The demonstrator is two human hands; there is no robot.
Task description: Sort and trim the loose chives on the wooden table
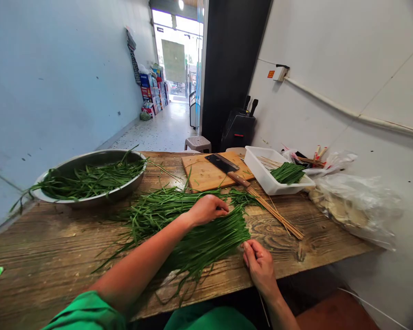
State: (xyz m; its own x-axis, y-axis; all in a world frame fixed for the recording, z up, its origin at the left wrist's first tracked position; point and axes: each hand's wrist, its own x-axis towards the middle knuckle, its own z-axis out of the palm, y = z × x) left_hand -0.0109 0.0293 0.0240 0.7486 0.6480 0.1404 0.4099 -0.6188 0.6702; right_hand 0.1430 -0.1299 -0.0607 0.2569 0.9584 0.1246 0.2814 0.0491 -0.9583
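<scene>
A flat row of garlic chives (pixel 209 236) lies on the wooden table, cut ends lined up to the right. My left hand (pixel 208 210) reaches across them, fingers curled and closed at the row's far edge, seemingly pinching some stalks. At the near right corner of the row my right hand (pixel 259 266) is closed in a pinch. A thin bamboo skewer (pixel 263 309) shows below that hand; its upper part is hidden by the fingers and chives. More loose chives (pixel 158 204) lie behind my left forearm, and a short bunch (pixel 242 198) is by the cutting board.
A metal basin (pixel 105 196) of chives stands at left. Behind the row are a cutting board (pixel 203 172), a cleaver (pixel 223 165) and loose bamboo skewers (pixel 278 215). A white bin (pixel 261 172) holds a chive bundle (pixel 287 173); plastic bags (pixel 358 201) lie at right.
</scene>
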